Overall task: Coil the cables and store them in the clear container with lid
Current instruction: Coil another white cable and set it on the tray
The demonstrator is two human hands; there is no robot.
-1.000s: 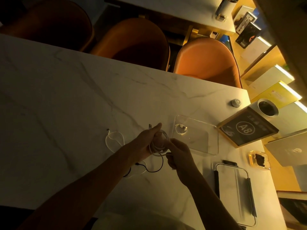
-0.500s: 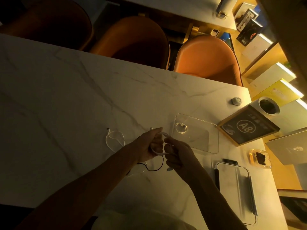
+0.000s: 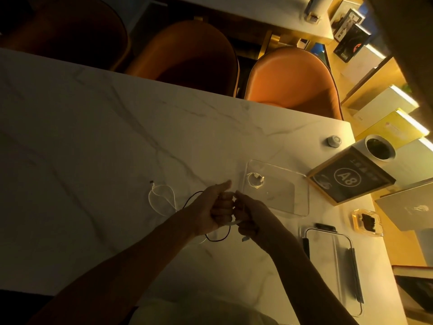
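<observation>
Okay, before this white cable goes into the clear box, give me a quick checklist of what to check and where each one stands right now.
1. Cable held: ok. The left hand and right hand both grip the white cable above the table.
2. Coil finished: cannot tell. The fingers hide most of it, and one end hangs loose below the right hand.
3. Clear container open: ok. Its lid lies apart on the table.
4. Room inside: ok. Only one small coiled cable sits in its far left corner.
5. All cables dealt with: not ok. A loose white cable and a black cable lie on the table.
</observation>
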